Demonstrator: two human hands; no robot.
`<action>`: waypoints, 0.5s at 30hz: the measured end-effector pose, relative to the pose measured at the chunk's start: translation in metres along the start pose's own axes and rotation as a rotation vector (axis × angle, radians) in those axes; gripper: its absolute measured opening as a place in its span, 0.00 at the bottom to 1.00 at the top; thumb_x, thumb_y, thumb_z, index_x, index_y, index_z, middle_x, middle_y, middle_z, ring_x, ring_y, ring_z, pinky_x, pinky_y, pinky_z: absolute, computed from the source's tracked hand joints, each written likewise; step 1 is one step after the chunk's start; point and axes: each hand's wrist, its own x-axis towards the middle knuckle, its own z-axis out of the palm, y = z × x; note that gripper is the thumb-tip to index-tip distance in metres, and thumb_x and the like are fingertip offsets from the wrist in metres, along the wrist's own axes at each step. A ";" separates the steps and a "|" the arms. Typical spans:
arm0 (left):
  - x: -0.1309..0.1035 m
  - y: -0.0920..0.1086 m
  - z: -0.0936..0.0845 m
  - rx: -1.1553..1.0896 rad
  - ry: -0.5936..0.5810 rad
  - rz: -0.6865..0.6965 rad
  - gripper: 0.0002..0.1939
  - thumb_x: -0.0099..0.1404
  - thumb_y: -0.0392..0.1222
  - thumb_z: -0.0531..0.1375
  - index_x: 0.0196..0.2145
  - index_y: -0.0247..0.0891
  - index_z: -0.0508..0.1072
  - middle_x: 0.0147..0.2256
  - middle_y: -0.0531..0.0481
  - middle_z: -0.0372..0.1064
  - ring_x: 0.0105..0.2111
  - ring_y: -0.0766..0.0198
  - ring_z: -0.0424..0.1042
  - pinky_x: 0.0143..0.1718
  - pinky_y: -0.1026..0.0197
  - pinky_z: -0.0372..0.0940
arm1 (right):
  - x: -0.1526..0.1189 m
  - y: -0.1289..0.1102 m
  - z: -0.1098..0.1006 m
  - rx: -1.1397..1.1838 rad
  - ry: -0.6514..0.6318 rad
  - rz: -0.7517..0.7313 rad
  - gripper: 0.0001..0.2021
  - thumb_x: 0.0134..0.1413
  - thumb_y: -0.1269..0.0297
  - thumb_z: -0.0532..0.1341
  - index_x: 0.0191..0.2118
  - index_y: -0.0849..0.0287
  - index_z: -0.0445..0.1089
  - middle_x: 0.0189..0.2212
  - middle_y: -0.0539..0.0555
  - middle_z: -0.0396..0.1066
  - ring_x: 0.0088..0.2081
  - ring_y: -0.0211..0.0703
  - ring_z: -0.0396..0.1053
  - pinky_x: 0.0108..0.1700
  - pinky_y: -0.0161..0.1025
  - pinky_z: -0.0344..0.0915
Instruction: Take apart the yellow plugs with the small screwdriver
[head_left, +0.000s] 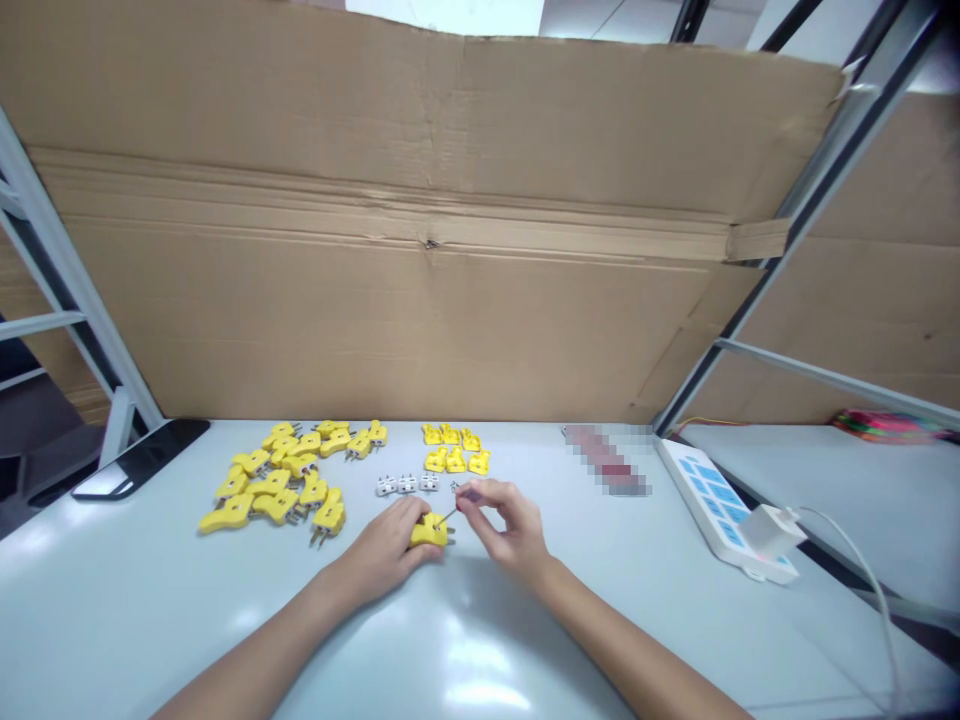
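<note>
My left hand [390, 545] grips a yellow plug [429, 531] against the white table, its metal pins pointing right. Pinched in the fingertips of my right hand [510, 525] is a thin screwdriver [448, 517], its tip touching the top of that plug. Just behind my hands lie several small white plug inserts [407, 484] in a row. Farther back, yellow plug covers [455, 460] sit in two rows. To the left is a loose pile of several yellow plugs [274, 482] with pins showing.
A black phone [146, 460] lies at the table's back left. At the right are a white power strip [720, 505] with a white adapter [771, 530] and cable, and a blurred reddish item [607, 460]. Cardboard [420, 330] stands behind the table [480, 620].
</note>
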 end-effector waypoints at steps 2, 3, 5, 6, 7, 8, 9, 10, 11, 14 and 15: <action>0.001 -0.002 0.000 -0.005 -0.004 0.015 0.07 0.66 0.45 0.57 0.40 0.41 0.65 0.39 0.48 0.67 0.42 0.55 0.67 0.43 0.55 0.62 | 0.006 -0.005 0.004 -0.069 -0.101 -0.097 0.09 0.54 0.72 0.61 0.41 0.53 0.71 0.32 0.54 0.77 0.32 0.44 0.76 0.34 0.41 0.75; 0.001 -0.003 0.001 -0.005 -0.008 0.028 0.08 0.66 0.46 0.57 0.40 0.41 0.65 0.40 0.48 0.67 0.42 0.54 0.67 0.44 0.55 0.62 | 0.010 -0.006 0.007 -0.103 -0.137 -0.121 0.10 0.54 0.72 0.61 0.41 0.54 0.71 0.32 0.54 0.77 0.31 0.43 0.76 0.33 0.40 0.74; 0.002 -0.004 0.001 0.011 -0.012 0.054 0.09 0.67 0.47 0.57 0.41 0.41 0.65 0.41 0.47 0.68 0.43 0.54 0.66 0.44 0.54 0.61 | 0.016 -0.007 0.011 -0.136 -0.167 -0.123 0.09 0.55 0.71 0.60 0.42 0.54 0.71 0.30 0.53 0.77 0.28 0.41 0.75 0.32 0.39 0.73; 0.002 -0.005 0.002 0.026 -0.011 0.063 0.10 0.67 0.48 0.57 0.41 0.41 0.65 0.41 0.47 0.68 0.43 0.53 0.66 0.45 0.54 0.61 | 0.019 -0.006 0.013 -0.130 -0.174 -0.107 0.09 0.56 0.70 0.59 0.43 0.54 0.70 0.29 0.52 0.76 0.27 0.40 0.74 0.31 0.38 0.73; 0.002 -0.005 0.002 0.043 -0.008 0.069 0.10 0.67 0.49 0.57 0.41 0.41 0.65 0.41 0.47 0.68 0.43 0.53 0.66 0.45 0.54 0.61 | 0.020 -0.005 0.014 -0.117 -0.178 -0.082 0.09 0.57 0.69 0.59 0.44 0.54 0.70 0.28 0.52 0.75 0.28 0.40 0.74 0.32 0.38 0.73; 0.002 -0.005 0.003 0.059 -0.005 0.073 0.10 0.67 0.49 0.57 0.41 0.41 0.65 0.41 0.47 0.67 0.43 0.53 0.66 0.45 0.53 0.61 | 0.020 -0.003 0.015 -0.106 -0.178 -0.054 0.09 0.57 0.68 0.59 0.44 0.55 0.70 0.28 0.52 0.75 0.28 0.40 0.74 0.33 0.38 0.73; 0.002 -0.005 0.003 0.072 -0.004 0.076 0.10 0.67 0.49 0.57 0.41 0.41 0.64 0.41 0.46 0.67 0.43 0.53 0.66 0.45 0.53 0.61 | 0.020 -0.001 0.015 -0.096 -0.174 -0.030 0.09 0.57 0.67 0.59 0.44 0.55 0.70 0.29 0.52 0.75 0.28 0.40 0.73 0.33 0.38 0.73; 0.002 -0.006 0.003 0.082 -0.006 0.077 0.10 0.67 0.49 0.57 0.40 0.41 0.64 0.41 0.46 0.67 0.43 0.53 0.65 0.45 0.53 0.61 | 0.019 0.001 0.015 -0.091 -0.162 -0.010 0.09 0.56 0.66 0.61 0.43 0.54 0.70 0.30 0.53 0.74 0.29 0.40 0.73 0.33 0.38 0.72; 0.002 -0.006 0.004 0.088 -0.009 0.074 0.10 0.67 0.49 0.57 0.40 0.41 0.64 0.41 0.46 0.67 0.43 0.53 0.65 0.45 0.53 0.61 | 0.018 0.002 0.015 -0.088 -0.139 0.002 0.08 0.55 0.65 0.62 0.42 0.54 0.71 0.32 0.54 0.74 0.29 0.39 0.72 0.33 0.38 0.72; 0.002 -0.006 0.004 0.090 -0.004 0.059 0.11 0.66 0.49 0.58 0.38 0.41 0.63 0.40 0.47 0.66 0.42 0.54 0.66 0.43 0.54 0.61 | 0.016 0.003 0.015 -0.080 -0.050 0.013 0.07 0.52 0.64 0.65 0.39 0.53 0.72 0.31 0.53 0.72 0.29 0.39 0.69 0.31 0.37 0.71; 0.002 -0.006 0.004 0.085 0.002 0.054 0.11 0.66 0.50 0.58 0.37 0.41 0.62 0.39 0.48 0.66 0.41 0.54 0.66 0.42 0.54 0.61 | 0.016 0.003 0.015 -0.080 -0.032 0.020 0.07 0.52 0.64 0.65 0.39 0.52 0.73 0.30 0.52 0.72 0.29 0.40 0.69 0.32 0.38 0.71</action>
